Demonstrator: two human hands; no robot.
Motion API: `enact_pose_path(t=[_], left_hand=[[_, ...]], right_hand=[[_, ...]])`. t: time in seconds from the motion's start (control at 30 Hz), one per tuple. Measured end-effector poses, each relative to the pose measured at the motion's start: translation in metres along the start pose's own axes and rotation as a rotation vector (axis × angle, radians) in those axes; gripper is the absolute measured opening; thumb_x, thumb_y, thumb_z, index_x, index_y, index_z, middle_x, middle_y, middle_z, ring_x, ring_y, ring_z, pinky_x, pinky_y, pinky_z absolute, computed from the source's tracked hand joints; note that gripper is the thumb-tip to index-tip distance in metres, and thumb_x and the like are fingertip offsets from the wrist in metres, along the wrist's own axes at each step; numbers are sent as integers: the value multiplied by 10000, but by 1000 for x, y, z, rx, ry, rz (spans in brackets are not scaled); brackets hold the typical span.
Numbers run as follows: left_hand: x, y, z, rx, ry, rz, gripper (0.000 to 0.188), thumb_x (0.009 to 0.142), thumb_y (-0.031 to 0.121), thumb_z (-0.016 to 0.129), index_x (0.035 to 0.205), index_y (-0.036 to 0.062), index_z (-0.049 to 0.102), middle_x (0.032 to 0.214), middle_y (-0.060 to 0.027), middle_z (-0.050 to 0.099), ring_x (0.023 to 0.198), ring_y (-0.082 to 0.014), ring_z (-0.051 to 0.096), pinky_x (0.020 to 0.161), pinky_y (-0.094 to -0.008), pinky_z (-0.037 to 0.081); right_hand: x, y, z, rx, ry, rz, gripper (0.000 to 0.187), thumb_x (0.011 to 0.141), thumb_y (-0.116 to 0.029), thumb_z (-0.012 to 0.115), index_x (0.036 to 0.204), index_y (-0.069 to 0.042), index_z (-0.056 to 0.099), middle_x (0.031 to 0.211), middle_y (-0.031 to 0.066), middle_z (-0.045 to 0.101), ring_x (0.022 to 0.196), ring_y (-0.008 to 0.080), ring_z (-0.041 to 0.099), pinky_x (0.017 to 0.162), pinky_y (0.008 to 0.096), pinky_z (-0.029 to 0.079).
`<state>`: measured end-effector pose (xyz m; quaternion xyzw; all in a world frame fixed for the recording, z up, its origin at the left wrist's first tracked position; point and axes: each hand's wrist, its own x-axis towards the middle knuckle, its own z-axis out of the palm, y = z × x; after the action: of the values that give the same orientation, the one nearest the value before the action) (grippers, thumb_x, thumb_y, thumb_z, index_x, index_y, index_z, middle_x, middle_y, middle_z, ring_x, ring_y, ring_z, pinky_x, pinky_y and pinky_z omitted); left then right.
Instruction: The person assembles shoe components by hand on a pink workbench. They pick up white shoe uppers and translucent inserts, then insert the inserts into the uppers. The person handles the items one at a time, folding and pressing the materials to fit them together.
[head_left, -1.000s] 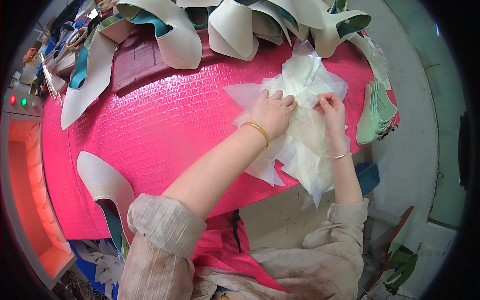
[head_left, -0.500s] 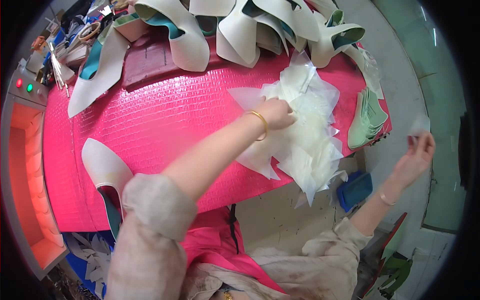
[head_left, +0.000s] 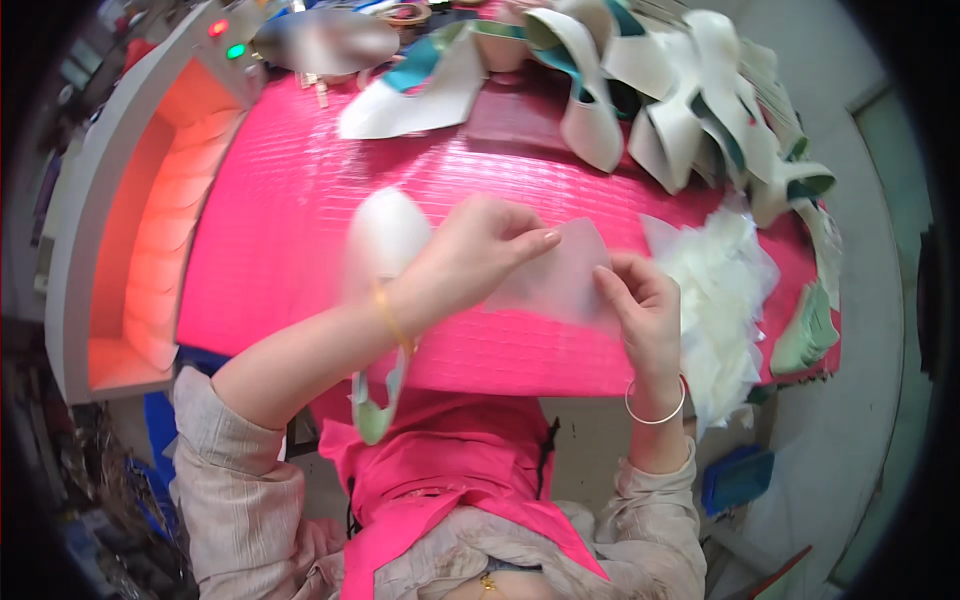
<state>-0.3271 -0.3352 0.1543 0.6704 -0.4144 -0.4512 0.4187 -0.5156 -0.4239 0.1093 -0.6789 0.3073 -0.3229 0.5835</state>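
A thin, translucent whitish sheet piece [head_left: 562, 272] is stretched between my two hands over the pink table. My left hand [head_left: 475, 248] is closed on its upper left edge, thumb and fingers pinching. My right hand [head_left: 645, 300] grips the right edge between thumb and fingers. Beneath my left wrist lies a white shoe upper [head_left: 388, 230], partly hidden by the forearm; its green-lined end hangs over the table's near edge. To the right of my right hand spreads a loose pile of similar translucent pieces [head_left: 712, 290].
Several white shoe uppers [head_left: 590, 125] with green lining line the table's back. A stack of pale green pieces [head_left: 806, 332] sits at the right corner. On the left stands an orange-glowing heater box [head_left: 120, 260]. A blue bin [head_left: 738, 480] is below the table, right.
My left hand has left the translucent pile and moved left. My right hand has come in from beyond the table's right side. Both now grip one sheet piece. The view has swung left.
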Motion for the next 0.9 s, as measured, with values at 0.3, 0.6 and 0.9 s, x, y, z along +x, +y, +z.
enact_pose_path(t=[0.3, 0.6, 0.9], left_hand=[[-52, -168, -122, -267, 155, -38, 400, 786, 189, 649, 1079, -54, 526, 958, -93, 607, 867, -123, 559, 773, -278, 453], [-105, -179, -68, 896, 548, 90, 376, 701, 110, 644, 1056, 45, 536, 927, -130, 561, 790, -316, 569, 677, -385, 457], [-92, -190, -120, -444, 279, -422, 293, 842, 263, 597, 859, -29, 573, 686, -97, 613, 571, -134, 614, 498, -211, 491]], right_hand=[[63, 61, 161, 594, -520, 513, 350, 913, -251, 418, 1054, 51, 524, 967, 174, 610, 764, 193, 613, 672, 280, 493], [2, 81, 193, 169, -353, 499, 221, 881, -225, 522, 851, -7, 538, 811, 96, 612, 689, 152, 612, 634, 244, 500], [23, 65, 225, -213, -282, 472, 256, 827, -206, 576, 766, 43, 573, 592, 88, 565, 520, 117, 560, 382, 261, 444]])
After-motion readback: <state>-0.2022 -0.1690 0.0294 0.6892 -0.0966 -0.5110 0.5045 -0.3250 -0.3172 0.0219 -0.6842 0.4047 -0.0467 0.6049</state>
